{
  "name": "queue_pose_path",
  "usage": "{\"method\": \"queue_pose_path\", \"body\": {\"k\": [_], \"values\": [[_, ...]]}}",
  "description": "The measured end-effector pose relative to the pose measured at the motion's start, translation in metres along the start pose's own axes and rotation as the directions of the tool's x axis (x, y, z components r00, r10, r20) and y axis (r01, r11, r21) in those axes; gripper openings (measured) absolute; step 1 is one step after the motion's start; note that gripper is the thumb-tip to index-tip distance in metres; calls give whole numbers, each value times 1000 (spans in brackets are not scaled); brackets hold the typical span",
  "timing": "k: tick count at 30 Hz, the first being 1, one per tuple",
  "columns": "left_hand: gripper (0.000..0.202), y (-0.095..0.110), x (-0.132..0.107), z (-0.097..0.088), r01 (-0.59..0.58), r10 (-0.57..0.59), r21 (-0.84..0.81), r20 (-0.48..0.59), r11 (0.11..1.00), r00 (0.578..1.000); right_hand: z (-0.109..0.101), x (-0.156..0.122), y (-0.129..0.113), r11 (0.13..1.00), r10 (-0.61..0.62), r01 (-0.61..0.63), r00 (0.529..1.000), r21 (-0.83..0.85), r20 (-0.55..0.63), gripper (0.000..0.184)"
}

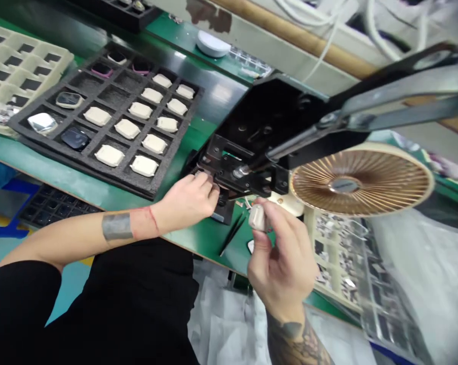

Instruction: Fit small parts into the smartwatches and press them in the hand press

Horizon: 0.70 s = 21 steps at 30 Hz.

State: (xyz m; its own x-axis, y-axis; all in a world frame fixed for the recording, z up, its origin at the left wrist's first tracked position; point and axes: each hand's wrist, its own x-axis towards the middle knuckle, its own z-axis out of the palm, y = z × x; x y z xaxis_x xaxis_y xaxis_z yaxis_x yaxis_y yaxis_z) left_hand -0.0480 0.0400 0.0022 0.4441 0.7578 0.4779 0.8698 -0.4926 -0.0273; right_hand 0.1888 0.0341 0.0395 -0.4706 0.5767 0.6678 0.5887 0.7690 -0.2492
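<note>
Cream piece (257,217), long axis ~vert

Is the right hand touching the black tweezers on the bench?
Apart: the head view shows green bench between the right hand and the tweezers.

Left hand (187,200) curls palm-down; right hand (284,258) is raised, pinching between thumb and 2 fingers.

- No legible text, brand or number anywhere in view.
- Fan hub (343,185): any marking too small to read.
- Pale piece (257,217) in right hand (283,263): nothing readable.
</note>
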Motion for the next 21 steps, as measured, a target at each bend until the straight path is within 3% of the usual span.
{"method": "queue_pose_path", "body": {"k": [7, 10, 13, 15, 17, 19, 20, 21], "values": [[46, 6, -10, 10, 27, -22, -51, 85, 998, 996, -4, -12, 3, 998, 5, -5, 1000, 59, 0, 74], [65, 8, -15, 8, 83, -58, -160, 155, 984, 986, -3, -15, 6, 997, -3, 2, 1000, 82, 13, 75], [57, 11, -21, -2, 142, -108, -369, 111, 918, 988, 0, -11, 4, 994, -73, 71, 997, 86, 22, 77], [55, 16, -28, -13, 116, -154, -622, -7, 775, 988, 5, -3, 1, 980, -183, 179, 982, 92, 43, 79], [56, 21, -36, -27, 101, -272, -856, -48, 506, 961, 11, 8, -3, 942, -330, 320, 939, 104, 98, 76], [46, 24, -42, -41, 146, -418, -959, 33, 241, 908, 13, 23, -7, 887, -460, 444, 873, 127, 161, 71], [36, 21, -45, -48, 180, -480, -969, 79, 169, 874, 10, 31, -10, 868, -496, 477, 851, 140, 176, 69], [28, 16, -49, -55, 204, -534, -967, 93, 152, 840, 4, 40, -12, 881, -471, 448, 863, 153, 183, 67]]}}
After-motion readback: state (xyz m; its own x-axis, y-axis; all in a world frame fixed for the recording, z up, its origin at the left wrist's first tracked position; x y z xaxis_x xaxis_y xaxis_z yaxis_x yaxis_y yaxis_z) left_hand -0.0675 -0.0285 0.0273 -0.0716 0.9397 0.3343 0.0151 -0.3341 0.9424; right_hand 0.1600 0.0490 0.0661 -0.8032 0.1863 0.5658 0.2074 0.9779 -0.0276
